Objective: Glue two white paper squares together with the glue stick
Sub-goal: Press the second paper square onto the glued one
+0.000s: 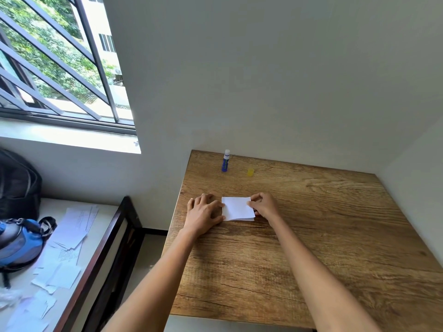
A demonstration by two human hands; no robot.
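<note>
Two white paper squares (pixel 238 208) lie stacked on the wooden table (pixel 311 224); the lower one's edge peeks out along the bottom. My left hand (pixel 203 213) holds the stack's left edge, fingers bent, thumb at the lower left corner. My right hand (pixel 265 205) pinches the right edge of the top square between its fingertips. A blue glue stick (pixel 225 161) stands upright and uncapped near the table's far edge. Its yellow cap (pixel 250 172) sits to its right.
The table fits into a corner, with white walls behind and to the right. To the left stands a lower surface with scattered paper scraps (pixel 64 255), a blue bag (pixel 19 243) and a black backpack (pixel 16 185). A barred window (pixel 60 68) is above.
</note>
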